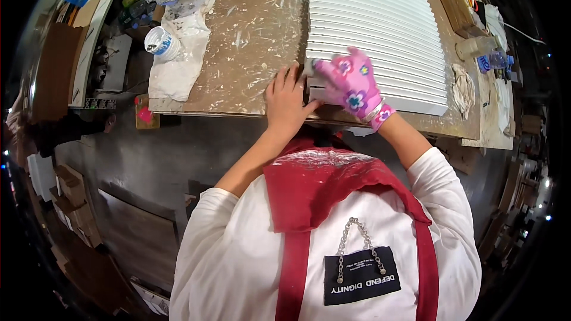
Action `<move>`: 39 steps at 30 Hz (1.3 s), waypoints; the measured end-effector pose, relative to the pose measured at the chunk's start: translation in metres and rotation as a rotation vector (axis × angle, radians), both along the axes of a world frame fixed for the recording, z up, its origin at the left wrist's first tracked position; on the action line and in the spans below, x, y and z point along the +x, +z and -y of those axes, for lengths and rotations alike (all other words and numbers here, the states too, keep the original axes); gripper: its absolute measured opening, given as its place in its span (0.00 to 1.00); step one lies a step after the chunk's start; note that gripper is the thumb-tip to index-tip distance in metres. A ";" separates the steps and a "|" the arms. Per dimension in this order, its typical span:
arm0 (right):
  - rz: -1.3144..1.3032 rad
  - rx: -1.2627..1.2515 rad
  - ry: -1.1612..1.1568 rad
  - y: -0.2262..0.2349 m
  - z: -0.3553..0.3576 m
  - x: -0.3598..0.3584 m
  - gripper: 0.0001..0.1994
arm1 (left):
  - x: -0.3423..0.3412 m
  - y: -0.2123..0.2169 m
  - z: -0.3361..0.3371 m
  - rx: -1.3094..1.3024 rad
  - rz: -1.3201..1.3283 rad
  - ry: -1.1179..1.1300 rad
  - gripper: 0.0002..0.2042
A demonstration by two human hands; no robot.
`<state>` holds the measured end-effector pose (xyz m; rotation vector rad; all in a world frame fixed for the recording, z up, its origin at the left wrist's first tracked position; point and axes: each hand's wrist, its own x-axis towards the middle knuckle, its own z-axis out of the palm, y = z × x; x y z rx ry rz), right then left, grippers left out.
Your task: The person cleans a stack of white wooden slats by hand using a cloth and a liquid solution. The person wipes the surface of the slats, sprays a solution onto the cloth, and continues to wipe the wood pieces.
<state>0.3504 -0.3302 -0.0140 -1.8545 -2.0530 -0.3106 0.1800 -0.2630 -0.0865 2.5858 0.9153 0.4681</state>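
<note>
Long white slats [375, 30] lie side by side in a row on the brown, paint-spotted workbench [256, 30]. My left hand [286, 98] is bare and rests at the bench's front edge, beside the left ends of the nearest slats. Its fingers are stretched forward, and the thumb points right toward a slat end. A pink flowered glove [363, 86] covers my right hand [348, 80], which is over the left ends of the front slats. The gloved fingers are curled in around something small and dark at their tips, too hidden to name.
On the left of the bench, a white plastic tub [162, 43] stands on a stained cloth [178, 77]. A jar [476, 47], a blue-labelled bottle [498, 61] and a crumpled rag [463, 92] are at the right. Another person's hand [110, 122] shows at far left.
</note>
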 end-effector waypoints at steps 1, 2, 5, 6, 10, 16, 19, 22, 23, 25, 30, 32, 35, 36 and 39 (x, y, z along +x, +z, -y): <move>0.037 -0.065 -0.038 0.001 -0.007 0.011 0.19 | -0.002 -0.002 0.001 0.004 0.017 0.004 0.36; 0.037 -0.114 -0.142 0.005 -0.012 0.020 0.20 | -0.002 -0.004 0.000 0.022 0.040 0.006 0.36; 0.091 -0.021 -0.050 0.004 -0.017 0.011 0.22 | 0.000 -0.003 0.001 0.031 0.044 0.008 0.35; 0.058 -0.055 0.025 0.008 -0.015 -0.002 0.23 | 0.001 -0.004 0.002 0.052 0.038 0.010 0.35; 0.093 -0.092 -0.129 -0.007 -0.036 0.039 0.21 | 0.000 0.003 0.000 -0.003 0.039 -0.010 0.34; 0.103 -0.125 0.046 -0.004 -0.045 0.017 0.25 | 0.000 0.010 0.000 -0.070 0.026 -0.007 0.36; 0.122 -0.031 -0.139 -0.013 -0.052 0.066 0.20 | 0.000 0.014 0.000 -0.100 -0.005 -0.008 0.35; 0.048 -0.082 -0.118 -0.002 -0.065 0.069 0.17 | 0.000 0.010 0.000 -0.090 -0.011 0.003 0.34; 0.095 -0.031 -0.056 0.004 -0.065 0.048 0.16 | -0.001 0.008 0.001 -0.070 0.015 0.007 0.35; -0.013 0.026 0.195 -0.009 -0.068 0.035 0.24 | -0.001 0.005 0.000 -0.031 0.062 0.000 0.35; 0.095 -0.119 -0.066 0.013 -0.089 0.079 0.18 | 0.002 0.003 0.001 -0.018 0.050 -0.002 0.35; -0.033 -0.046 0.005 0.006 -0.087 0.066 0.16 | 0.002 0.003 -0.001 -0.018 0.044 -0.004 0.36; -0.190 -0.040 0.052 -0.013 -0.088 0.051 0.11 | 0.000 0.002 -0.001 -0.020 0.014 -0.004 0.36; -0.127 -0.078 0.013 -0.015 -0.091 0.064 0.10 | 0.000 0.003 -0.001 -0.022 0.007 -0.004 0.36; 0.135 0.067 -0.014 -0.014 -0.097 0.085 0.11 | 0.005 0.004 -0.001 -0.031 -0.003 -0.001 0.36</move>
